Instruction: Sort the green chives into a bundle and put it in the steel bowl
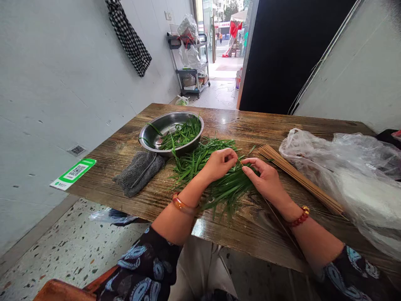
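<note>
My left hand is closed in a pinch above a pile of green chives. What sits between its fingertips is too small to make out, perhaps a chive leaf. Close beside it, my right hand pinches a thin bamboo skewer. The skewer's pale end shows between the two hands, and its length runs under the right hand towards the table's near edge. More long chive leaves spread below both hands. To the right lies a bundle of bamboo skewers.
A steel bowl holding cut chives stands left of the pile, with a dark grey cloth before it. Clear plastic bags cover the wooden table's right side. A QR-code card sits at the left edge. Behind stands a cart.
</note>
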